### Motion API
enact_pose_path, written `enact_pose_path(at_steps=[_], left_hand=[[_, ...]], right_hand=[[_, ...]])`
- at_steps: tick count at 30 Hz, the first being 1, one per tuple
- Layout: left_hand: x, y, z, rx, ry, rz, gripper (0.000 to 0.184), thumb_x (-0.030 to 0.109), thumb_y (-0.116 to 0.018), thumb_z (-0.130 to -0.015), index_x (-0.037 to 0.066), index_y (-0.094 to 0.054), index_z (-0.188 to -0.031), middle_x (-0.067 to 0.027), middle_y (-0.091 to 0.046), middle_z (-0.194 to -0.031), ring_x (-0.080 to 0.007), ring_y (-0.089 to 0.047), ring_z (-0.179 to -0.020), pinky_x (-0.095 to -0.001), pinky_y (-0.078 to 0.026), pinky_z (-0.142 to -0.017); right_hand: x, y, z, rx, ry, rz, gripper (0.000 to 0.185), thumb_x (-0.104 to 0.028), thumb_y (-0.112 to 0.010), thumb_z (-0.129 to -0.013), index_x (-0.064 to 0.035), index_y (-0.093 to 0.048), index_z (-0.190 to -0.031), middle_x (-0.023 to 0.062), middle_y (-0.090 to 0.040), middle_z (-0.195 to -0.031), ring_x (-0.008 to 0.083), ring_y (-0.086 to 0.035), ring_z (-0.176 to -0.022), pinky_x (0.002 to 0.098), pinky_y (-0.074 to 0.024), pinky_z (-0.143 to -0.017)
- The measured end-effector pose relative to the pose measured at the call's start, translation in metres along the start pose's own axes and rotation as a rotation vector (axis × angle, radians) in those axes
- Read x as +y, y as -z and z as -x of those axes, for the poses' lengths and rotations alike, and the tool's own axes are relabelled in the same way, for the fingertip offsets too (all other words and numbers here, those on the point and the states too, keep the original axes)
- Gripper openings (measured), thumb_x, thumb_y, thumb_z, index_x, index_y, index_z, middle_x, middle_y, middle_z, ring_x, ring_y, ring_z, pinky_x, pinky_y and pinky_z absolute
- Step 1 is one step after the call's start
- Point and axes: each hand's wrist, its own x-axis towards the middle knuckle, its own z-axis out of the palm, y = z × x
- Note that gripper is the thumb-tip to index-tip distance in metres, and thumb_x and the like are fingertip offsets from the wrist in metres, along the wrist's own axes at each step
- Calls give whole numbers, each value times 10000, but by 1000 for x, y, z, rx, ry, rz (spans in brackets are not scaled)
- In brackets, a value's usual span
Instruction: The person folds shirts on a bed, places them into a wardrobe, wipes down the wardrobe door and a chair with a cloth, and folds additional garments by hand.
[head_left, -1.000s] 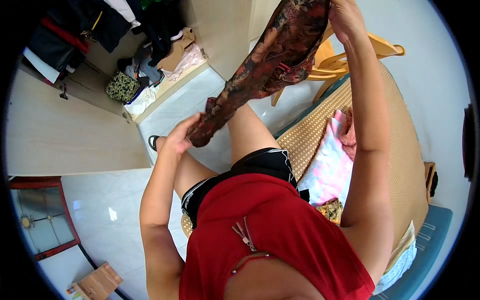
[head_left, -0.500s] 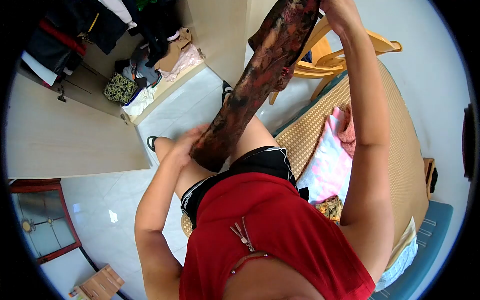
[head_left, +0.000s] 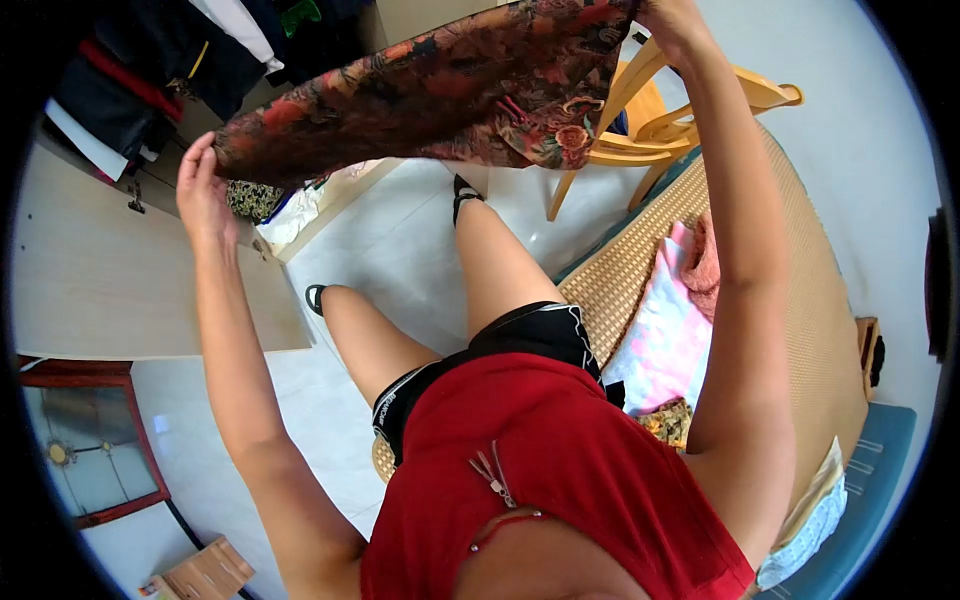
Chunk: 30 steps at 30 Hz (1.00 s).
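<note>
A dark garment with a red and brown floral print is stretched out between my two hands at the top of the view. Small red trim shows near its lower right part, but I cannot tell what kind of garment it is. My left hand, at the upper left, pinches one end of the cloth with the fingers closed over its edge. At the top right my right hand grips the other end; its fingertips are partly cut off by the frame edge.
Behind the garment stands an open wardrobe with hanging clothes and its door. To the right are a wooden chair and a bed with a woven mat, bearing a pink-and-blue cloth. Tiled floor lies at left.
My left hand has moved up and left from near my lap, taking an end of the garment with it. The cloth has gone from hanging bunched and slanted to spread wide. My right hand stays high.
</note>
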Motion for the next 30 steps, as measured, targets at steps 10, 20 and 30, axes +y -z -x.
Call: enact_pose_path(at_steps=[10,20,30], left_hand=[[63,3,-55,51,-141,-75,399,-22,-518,-890,27,-547,-1284,-52,-612,-1146,-103,-565,-957,-216,-437,-854],[78,7,-55,289,-556,-1122,300,139,-611,-867,123,-653,-1164,-46,-702,-932,-112,-639,-790,-247,-488,-728],[59,60,-92,197,-389,-880,234,203,-639,-885,34,-672,-1043,-31,-686,-1019,-98,-618,-887,-239,-464,-787]], right_hand=[[-5,-10,-12,-293,67,28,276,-107,-526,-857,10,-613,-1091,37,-605,-894,139,-551,-808,280,-437,-819],[-28,-25,3,-320,206,646,221,-101,-643,-825,4,-660,-1018,57,-655,-869,158,-575,-845,294,-460,-791],[-15,-27,-6,-313,200,526,275,-255,-613,-901,-7,-659,-1010,49,-645,-957,160,-552,-945,338,-428,-864]])
